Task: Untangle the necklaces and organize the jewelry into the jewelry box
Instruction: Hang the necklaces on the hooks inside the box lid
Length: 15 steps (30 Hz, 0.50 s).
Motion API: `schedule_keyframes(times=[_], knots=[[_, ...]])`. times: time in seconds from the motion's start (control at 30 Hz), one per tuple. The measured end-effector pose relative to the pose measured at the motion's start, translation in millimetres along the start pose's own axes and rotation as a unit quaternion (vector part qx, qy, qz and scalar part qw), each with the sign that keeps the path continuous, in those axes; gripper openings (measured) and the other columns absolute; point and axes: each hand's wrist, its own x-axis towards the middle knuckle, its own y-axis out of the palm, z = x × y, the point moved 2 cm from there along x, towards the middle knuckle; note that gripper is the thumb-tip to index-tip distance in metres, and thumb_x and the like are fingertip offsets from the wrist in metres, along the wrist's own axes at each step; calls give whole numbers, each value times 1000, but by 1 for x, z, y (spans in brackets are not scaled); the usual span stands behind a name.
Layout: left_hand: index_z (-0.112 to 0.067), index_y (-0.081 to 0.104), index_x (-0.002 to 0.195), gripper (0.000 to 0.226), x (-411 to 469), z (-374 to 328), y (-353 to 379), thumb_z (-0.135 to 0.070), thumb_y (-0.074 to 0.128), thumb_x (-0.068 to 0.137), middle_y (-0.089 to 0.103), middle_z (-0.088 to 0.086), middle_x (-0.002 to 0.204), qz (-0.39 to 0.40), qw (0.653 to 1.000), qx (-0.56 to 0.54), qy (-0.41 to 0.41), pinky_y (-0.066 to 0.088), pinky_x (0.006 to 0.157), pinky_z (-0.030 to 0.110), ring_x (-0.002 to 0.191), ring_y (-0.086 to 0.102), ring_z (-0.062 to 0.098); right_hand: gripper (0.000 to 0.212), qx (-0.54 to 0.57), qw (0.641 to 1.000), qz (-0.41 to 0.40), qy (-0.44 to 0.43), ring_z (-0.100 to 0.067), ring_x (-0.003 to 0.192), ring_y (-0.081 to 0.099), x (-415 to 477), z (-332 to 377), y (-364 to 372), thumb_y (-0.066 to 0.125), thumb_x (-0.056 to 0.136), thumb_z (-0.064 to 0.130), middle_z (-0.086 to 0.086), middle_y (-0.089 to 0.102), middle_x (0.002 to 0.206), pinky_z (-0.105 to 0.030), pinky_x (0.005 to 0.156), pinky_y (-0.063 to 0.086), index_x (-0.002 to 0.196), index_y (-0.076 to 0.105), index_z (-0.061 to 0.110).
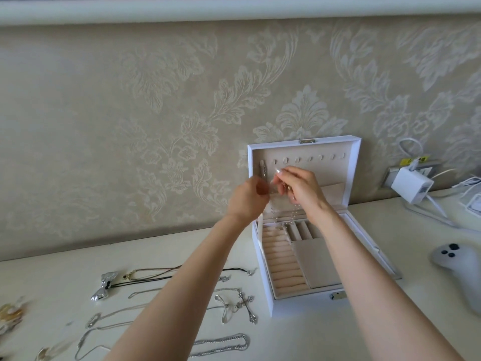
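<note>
Silver chain (294, 214) is up in front of the open lid of the white jewelry box (369, 230). It hangs from the right hand (299, 188) down toward the tray. Its low end is at or just above the ring rolls (283, 267); can't tell if it touches.

Right hand pinches the chain's top between thumb and curled fingers, one fingertip aimed at the hook row (312, 159). Left hand (247, 199) is blurred, fingers curled right beside that pinch; can't tell whether it grips the chain. One hung necklace (262, 171) is already on the leftmost hook.

My read: the current step is getting this chain onto the next free hook. Risks from here:
- The free hook sits just beside the hung necklace, so a swinging chain could wrap it and re-tangle.
- Hooks are small and the chain is thin. Miss the hook and it drops in a heap in the tray.
- The dangling end may snag on the ring rolls or dividers if pulled sideways.
- Forearms pass over the loose necklaces (229, 303) on the table (52, 269), near left. A low elbow could drag them together.
</note>
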Motion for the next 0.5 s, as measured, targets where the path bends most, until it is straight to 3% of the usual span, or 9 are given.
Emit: schedule_keyframes(times=[0.07,0.13,0.23,0.37,0.5], knots=[[-7,56,107,20,-1,-5,1,-6,58,87,68,3,100,-63,997,-15,43,50,77,32,87,63,22,28,-24,1000,4,17,-11,44,38,0,-9,-2,55,94,20,-10,52,56,-21,43,26,72,62,3],[-8,52,111,24,-2,-9,5,-9,59,88,68,3,101,-73,995,-29,63,52,75,35,85,65,23,28,-26,999,8,24,-16,49,38,2,-15,-3,55,93,21,-10,52,56,-23,44,26,71,60,4],[-9,52,108,24,0,-7,11,-10,60,86,70,5,92,-62,995,-70,39,54,75,41,80,67,23,23,-28,999,-14,16,-8,45,40,5,-17,-5,56,93,17,-4,51,53,-15,43,28,75,62,4],[-10,46,98,19,1,-10,16,-11,61,85,60,-7,73,-82,992,-89,29,50,66,32,68,60,16,16,-39,998,-54,-1,1,40,41,13,-20,-5,58,92,14,4,50,50,-10,43,30,78,64,10],[-10,51,89,8,4,-13,23,-4,54,86,60,-1,79,-127,989,-43,59,49,65,38,68,56,20,14,-18,998,-65,-14,1,45,47,19,-20,-3,57,93,10,5,53,55,-9,44,32,81,65,10]])
